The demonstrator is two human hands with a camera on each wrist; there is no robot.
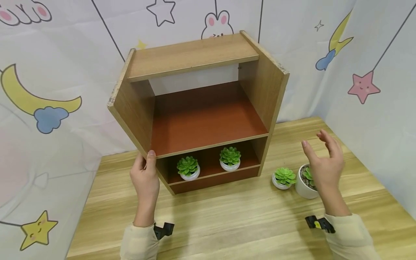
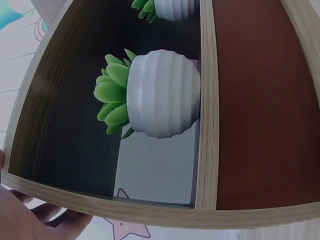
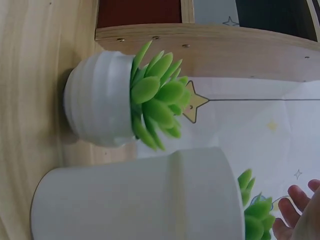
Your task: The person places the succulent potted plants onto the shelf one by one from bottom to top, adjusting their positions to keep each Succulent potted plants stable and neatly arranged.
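Note:
A wooden shelf unit (image 1: 208, 119) with a reddish-brown middle board stands on the table. My left hand (image 1: 146, 180) grips its left side panel, thumb on the front edge at middle-board height; the left wrist view shows the fingers behind the panel. Two small succulents in white ribbed pots, one on the left (image 1: 190, 169) and one on the right (image 1: 230, 159), sit in the lower compartment. My right hand (image 1: 326, 169) is raised with fingers spread and slightly bent, holding nothing, above a larger white pot (image 1: 307, 189) with a succulent. Beside that pot stands a small potted succulent (image 1: 283, 178).
The wood-grain table (image 1: 214, 224) extends in front of the shelf and to both sides. Behind and beside it hangs white cloth (image 1: 91, 72) printed with stars, moons and rabbits. The shelf's upper compartment (image 1: 208, 115) holds nothing.

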